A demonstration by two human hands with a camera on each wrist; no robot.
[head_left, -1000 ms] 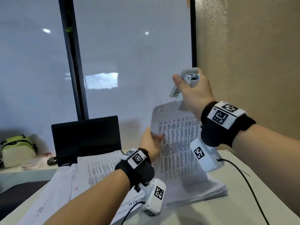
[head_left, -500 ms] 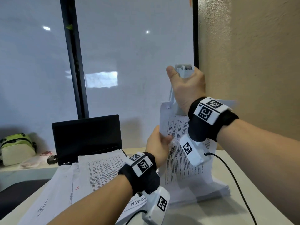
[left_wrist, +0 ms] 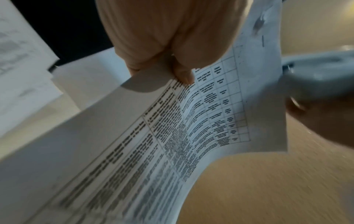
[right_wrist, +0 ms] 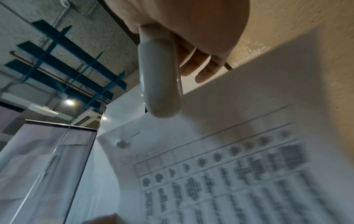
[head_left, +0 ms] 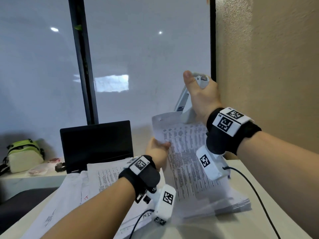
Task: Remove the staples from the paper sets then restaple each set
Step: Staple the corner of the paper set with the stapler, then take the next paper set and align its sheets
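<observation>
I am gripping the grey stapler (right_wrist: pixel 159 84) in my right hand (right_wrist: pixel 191 22), its rounded end pointing down over the printed paper set (right_wrist: pixel 229 174), whose punched corner is curling beneath it.

The stapler (head_left: pixel 185 102) looks like pale grey plastic, smooth with a soft sheen, and there's a thin bright metal strip along its edge in the right wrist view. The paper set (head_left: pixel 188 152) is plain matt white paper, printed in black, thin enough to curl. The stack (head_left: pixel 238 206) under it is the same stuff. The wall (head_left: pixel 267 57) is a rough, grainy tan finish, totally matt. The glass panel (head_left: pixel 146 57) is frosted, smooth, catching a few light reflections. The laptop (head_left: pixel 96 140) screen is dark and slightly glossy. The desk (head_left: pixel 215 228) top is smooth, off-white, a bit shiny. The wrist straps (head_left: pixel 229 135) look like black cloth.
</observation>
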